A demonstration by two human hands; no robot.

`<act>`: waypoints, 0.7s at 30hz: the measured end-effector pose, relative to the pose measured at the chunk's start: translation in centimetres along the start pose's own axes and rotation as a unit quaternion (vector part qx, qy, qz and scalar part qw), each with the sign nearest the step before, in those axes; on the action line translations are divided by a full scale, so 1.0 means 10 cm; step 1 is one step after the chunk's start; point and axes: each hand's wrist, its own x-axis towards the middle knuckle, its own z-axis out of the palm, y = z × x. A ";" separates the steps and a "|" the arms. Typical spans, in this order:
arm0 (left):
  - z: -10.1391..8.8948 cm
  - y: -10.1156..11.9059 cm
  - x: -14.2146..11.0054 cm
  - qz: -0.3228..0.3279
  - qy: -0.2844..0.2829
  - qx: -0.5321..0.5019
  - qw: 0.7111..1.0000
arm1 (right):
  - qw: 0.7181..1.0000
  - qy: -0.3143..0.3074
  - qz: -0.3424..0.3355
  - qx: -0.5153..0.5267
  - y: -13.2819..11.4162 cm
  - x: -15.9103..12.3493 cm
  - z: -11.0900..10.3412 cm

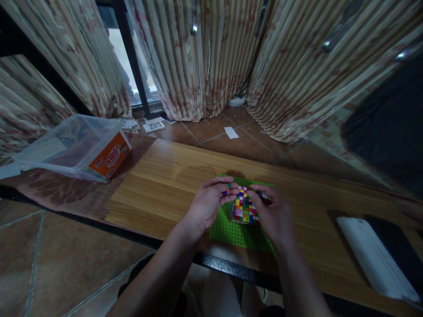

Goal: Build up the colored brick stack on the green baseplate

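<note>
A block built of small multicoloured toy bricks (243,208) stands on a green studded baseplate (228,234) between my hands. My left hand (211,200) is at the block's left side, fingers pinched around a few tiny toy bricks (227,191) in purple, orange and green. Over the block's right edge, my right hand (272,213) is closed, its thumb touching the top of the block. Dark, mixed-colour bits (265,197) show between its thumb and fingers and look like more small bricks. The right hand hides the block's right side.
A clear plastic bin (77,145) with an orange label sits at the left end of the wooden table (148,185). A white device (373,255) lies beside a dark flat object (396,246) at right. Striped curtains (214,57) hang beyond; papers (231,132) lie on the tiled floor.
</note>
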 end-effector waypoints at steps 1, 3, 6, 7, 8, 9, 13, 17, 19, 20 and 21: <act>0.00 0.01 0.00 -0.001 0.001 -0.001 1.000 | 1.000 0.004 -0.011 -0.007 0.00 -0.01 0.00; 0.00 0.02 -0.01 -0.006 -0.002 -0.005 1.000 | 0.998 0.030 -0.051 -0.026 -0.03 -0.03 -0.01; -0.01 0.03 -0.01 -0.009 -0.026 -0.017 0.999 | 0.985 0.086 -0.138 -0.054 -0.12 -0.08 -0.02; -0.01 0.03 -0.01 -0.009 -0.035 -0.023 0.999 | 0.980 0.093 -0.166 -0.063 -0.17 -0.09 -0.02; -0.02 0.03 -0.01 -0.008 -0.042 -0.029 0.999 | 0.974 0.092 -0.193 -0.072 -0.21 -0.11 -0.02; -0.02 0.03 -0.02 -0.007 -0.046 -0.034 0.998 | 0.969 0.083 -0.217 -0.081 -0.25 -0.13 -0.01; -0.01 0.02 -0.04 0.006 -0.059 -0.033 0.998 | 0.957 0.038 -0.265 -0.110 -0.37 -0.18 0.07; 0.00 -0.01 -0.04 0.019 -0.078 -0.012 0.997 | 0.953 0.039 -0.269 -0.132 -0.37 -0.20 0.16; -0.01 -0.03 -0.04 0.024 -0.090 0.000 0.996 | 0.950 0.049 -0.274 -0.139 -0.36 -0.20 0.18; -0.02 -0.04 -0.04 0.026 -0.096 0.004 0.995 | 0.950 0.052 -0.275 -0.138 -0.35 -0.19 0.18; -0.02 -0.04 -0.04 0.028 -0.100 0.004 0.995 | 0.951 0.054 -0.274 -0.133 -0.35 -0.19 0.17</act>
